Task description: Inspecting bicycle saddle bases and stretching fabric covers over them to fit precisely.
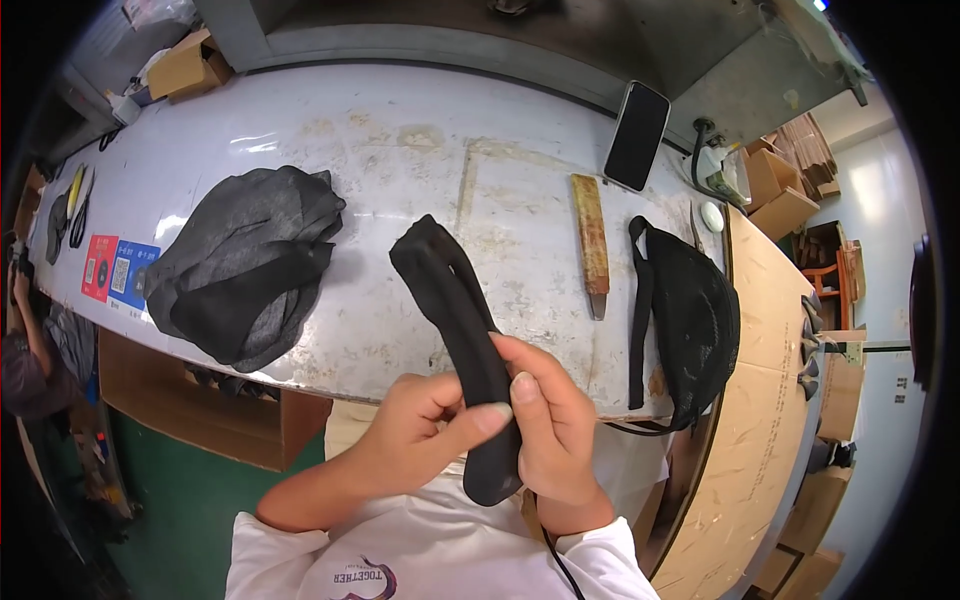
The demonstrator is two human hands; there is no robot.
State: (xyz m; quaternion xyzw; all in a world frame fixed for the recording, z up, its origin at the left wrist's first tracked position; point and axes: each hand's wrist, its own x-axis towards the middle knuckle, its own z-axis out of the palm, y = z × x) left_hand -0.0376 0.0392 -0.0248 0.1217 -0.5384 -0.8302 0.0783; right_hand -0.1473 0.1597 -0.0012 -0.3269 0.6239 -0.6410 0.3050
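Left hand [420,428], right hand [550,430] | both pinching | black cloth strip [477,365] between them

White stained tabletop [372,275] with crumpled dark fabric [240,270], narrow tool [590,230], black mesh item [695,310], phone [637,135].

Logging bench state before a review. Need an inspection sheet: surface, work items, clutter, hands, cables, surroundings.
Surface: white tabletop, stained and scuffed.
Work items: folded black fabric strip held above the near edge; sheer black fabric heap to the left; black mesh piece with strap to the right.
Clutter: smartphone, screen dark; worn flat tool with metal tip; red card.
Hands: left hand and right hand both grip the strip.
Cables: thin black cord over the white shirt, ends untraceable.
Surroundings: open cardboard box below the left side; green floor; another person, far left.
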